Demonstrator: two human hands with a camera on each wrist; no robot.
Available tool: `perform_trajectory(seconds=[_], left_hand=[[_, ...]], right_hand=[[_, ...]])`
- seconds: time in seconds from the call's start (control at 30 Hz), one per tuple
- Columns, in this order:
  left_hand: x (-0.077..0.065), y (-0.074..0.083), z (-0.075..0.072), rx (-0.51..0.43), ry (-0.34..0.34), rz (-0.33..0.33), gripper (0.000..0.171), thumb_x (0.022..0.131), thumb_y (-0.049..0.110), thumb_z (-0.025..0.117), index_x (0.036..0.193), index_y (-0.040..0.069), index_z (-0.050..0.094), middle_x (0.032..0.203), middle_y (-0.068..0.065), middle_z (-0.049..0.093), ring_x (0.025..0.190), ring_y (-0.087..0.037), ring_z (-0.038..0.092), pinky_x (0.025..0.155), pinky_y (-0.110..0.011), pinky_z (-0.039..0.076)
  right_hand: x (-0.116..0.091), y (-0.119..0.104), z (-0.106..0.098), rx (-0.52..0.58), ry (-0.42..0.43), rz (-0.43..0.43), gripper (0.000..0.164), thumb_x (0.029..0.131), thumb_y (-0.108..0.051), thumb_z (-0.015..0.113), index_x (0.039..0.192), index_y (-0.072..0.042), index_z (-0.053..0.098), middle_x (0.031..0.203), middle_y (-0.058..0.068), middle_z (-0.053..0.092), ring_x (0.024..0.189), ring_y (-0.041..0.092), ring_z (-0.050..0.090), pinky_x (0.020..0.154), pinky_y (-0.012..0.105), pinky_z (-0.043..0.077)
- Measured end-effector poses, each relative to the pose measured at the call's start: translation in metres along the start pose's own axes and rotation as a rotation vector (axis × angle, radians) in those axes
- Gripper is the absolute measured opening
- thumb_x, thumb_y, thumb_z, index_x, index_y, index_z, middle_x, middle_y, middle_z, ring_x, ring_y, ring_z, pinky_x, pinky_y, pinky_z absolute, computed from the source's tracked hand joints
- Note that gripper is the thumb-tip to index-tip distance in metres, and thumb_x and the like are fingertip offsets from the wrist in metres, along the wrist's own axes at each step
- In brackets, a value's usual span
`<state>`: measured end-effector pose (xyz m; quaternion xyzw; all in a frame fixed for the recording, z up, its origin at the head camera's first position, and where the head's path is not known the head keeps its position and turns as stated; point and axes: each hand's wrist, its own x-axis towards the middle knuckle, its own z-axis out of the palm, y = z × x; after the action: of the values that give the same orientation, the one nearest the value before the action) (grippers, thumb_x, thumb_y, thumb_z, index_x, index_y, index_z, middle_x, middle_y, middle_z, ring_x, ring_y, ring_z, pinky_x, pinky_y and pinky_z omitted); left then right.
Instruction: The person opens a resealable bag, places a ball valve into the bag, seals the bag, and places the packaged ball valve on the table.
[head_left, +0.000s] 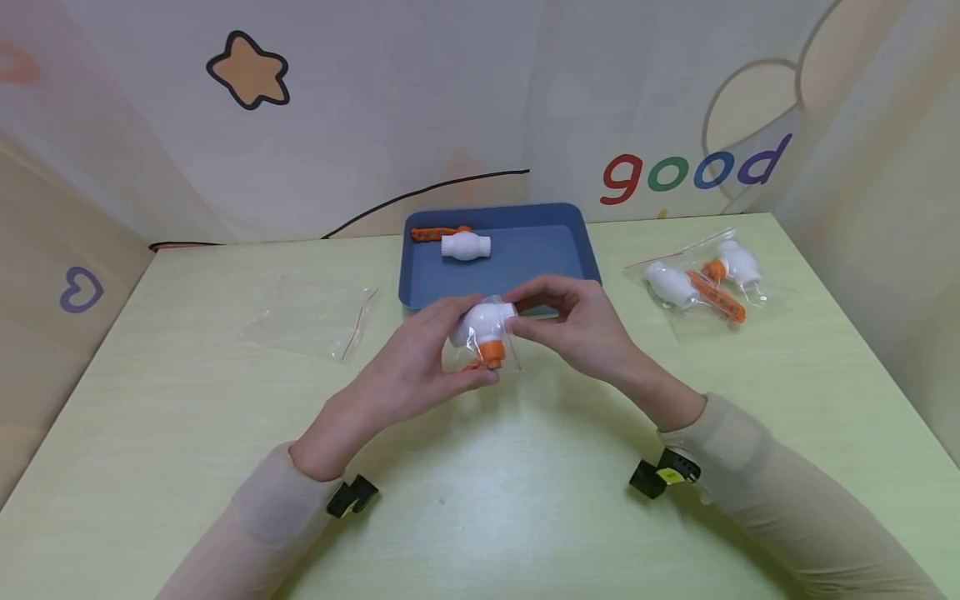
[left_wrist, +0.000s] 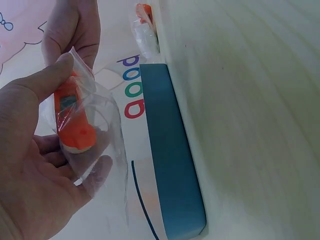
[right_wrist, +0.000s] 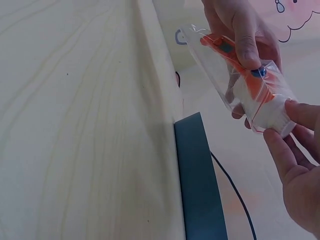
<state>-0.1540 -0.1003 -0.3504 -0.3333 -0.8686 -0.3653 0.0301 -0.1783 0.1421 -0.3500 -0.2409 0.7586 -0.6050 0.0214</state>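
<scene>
A white ball valve (head_left: 482, 322) with an orange handle (left_wrist: 75, 117) sits inside a clear plastic bag (left_wrist: 112, 115), held up in front of the blue tray. My left hand (head_left: 408, 362) grips the bagged valve from the left, with the thumb along the handle in the left wrist view. From the right, my right hand (head_left: 573, 325) pinches the valve's white end between thumb and fingers, at the bag's edge with its red line. The handle slants away from the valve's body in the right wrist view, partly under the left thumb.
In the blue tray (head_left: 532, 250) lies an unbagged white valve (head_left: 467, 246) with an orange handle. A flat clear bag (head_left: 315, 317) lies on the table at left. To the right, two more valves (head_left: 671, 285) lie in clear bags. A printed curtain hangs behind the table.
</scene>
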Motion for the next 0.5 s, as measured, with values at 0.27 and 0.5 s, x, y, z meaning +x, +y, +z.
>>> perform_trajectory(seconds=[0.27, 0.5], left_hand=[[-0.002, -0.0015, 0.0026, 0.005, 0.047, 0.041, 0.079, 0.082, 0.026, 0.09, 0.144, -0.004, 0.05, 0.129, -0.012, 0.06, 0.108, -0.02, 0.06, 0.089, -0.036, 0.054], [-0.0023, -0.0006, 0.0025, 0.01, 0.051, 0.021, 0.076, 0.084, 0.025, 0.088, 0.143, -0.003, 0.049, 0.128, -0.011, 0.059, 0.103, -0.02, 0.059, 0.085, -0.043, 0.056]], right_hand=[[0.0003, -0.0021, 0.0001, -0.012, -0.03, 0.018, 0.032, 0.089, 0.002, 0.078, 0.12, 0.001, 0.07, 0.118, 0.011, 0.07, 0.109, 0.025, 0.067, 0.087, 0.033, 0.058], [0.0009, -0.0007, -0.0019, 0.002, -0.038, 0.018, 0.032, 0.091, 0.001, 0.076, 0.122, 0.0, 0.068, 0.119, 0.009, 0.069, 0.111, 0.023, 0.066, 0.091, 0.033, 0.056]])
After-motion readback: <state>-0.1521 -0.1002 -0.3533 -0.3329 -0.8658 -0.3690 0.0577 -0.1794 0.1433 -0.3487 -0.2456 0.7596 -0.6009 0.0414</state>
